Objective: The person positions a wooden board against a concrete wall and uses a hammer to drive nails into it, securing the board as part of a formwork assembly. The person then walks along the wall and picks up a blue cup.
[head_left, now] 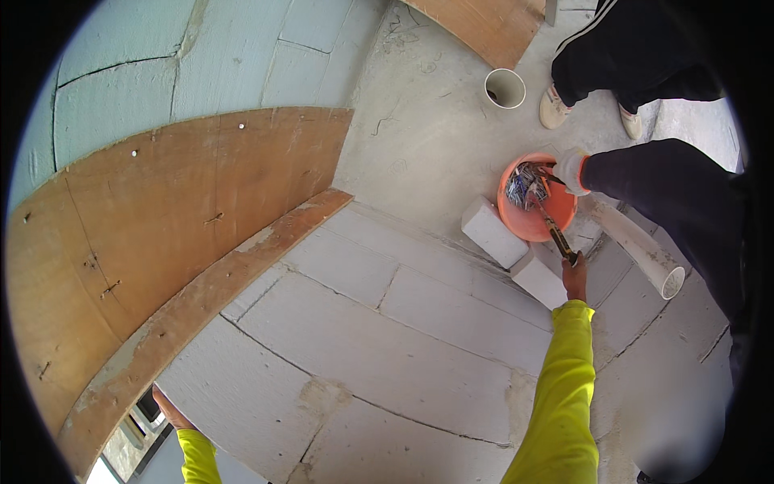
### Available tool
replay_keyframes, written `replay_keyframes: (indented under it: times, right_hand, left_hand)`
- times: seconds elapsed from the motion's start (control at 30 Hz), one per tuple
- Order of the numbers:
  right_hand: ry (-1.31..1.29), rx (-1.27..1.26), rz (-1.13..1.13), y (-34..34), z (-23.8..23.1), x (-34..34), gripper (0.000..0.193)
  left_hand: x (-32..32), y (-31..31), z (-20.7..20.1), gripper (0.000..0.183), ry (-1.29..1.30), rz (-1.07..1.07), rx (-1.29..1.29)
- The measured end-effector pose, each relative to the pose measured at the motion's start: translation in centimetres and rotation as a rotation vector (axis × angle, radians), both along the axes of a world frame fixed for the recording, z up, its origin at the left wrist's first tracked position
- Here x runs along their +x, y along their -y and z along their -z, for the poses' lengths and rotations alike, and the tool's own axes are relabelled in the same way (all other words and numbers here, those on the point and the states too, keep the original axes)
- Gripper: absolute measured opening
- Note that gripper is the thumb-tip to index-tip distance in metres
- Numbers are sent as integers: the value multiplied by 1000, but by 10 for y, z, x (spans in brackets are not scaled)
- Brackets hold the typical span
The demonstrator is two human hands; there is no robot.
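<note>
Right hand (575,278) wrapped round long-handled tool (554,230), far end in orange bucket (526,228). Left hand (171,410) at block wall's (234,403) edge; grip unclear. Probably fetching or returning tool; next calls for clearing co-worker's glove (571,171).

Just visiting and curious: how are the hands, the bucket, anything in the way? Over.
Left hand at block wall edge. Right hand gripping tool, far end inside orange bucket with metal pieces. Co-worker's gloved hand crowding the bucket.
</note>
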State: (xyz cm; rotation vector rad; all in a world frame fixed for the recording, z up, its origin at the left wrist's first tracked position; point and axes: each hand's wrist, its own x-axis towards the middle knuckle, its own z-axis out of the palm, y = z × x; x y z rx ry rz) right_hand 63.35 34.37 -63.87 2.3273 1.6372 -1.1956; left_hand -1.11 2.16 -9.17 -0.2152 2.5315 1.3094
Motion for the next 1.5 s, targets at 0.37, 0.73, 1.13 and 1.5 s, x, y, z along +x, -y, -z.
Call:
replay_keyframes:
  times: [0.37, 0.73, 1.13, 1.5]
  right_hand:
    - [-15, 210, 101, -15, -61, -106, 38]
    - [-904, -689, 437, 56, -379, -107, 22]
    - [-595, -237, -720, 101, -618, -237, 57]
    - [-534, 534, -2044, 264, -729, -525, 63]
  left_hand:
    - [0, -2, 2, 63, -52, -59, 10]
    - [12, -16, 8, 72, -389, 172, -127]
    - [24, -19, 4, 104, -336, -46, -191]
    - [49, 47, 17, 93, -183, 10, 341]
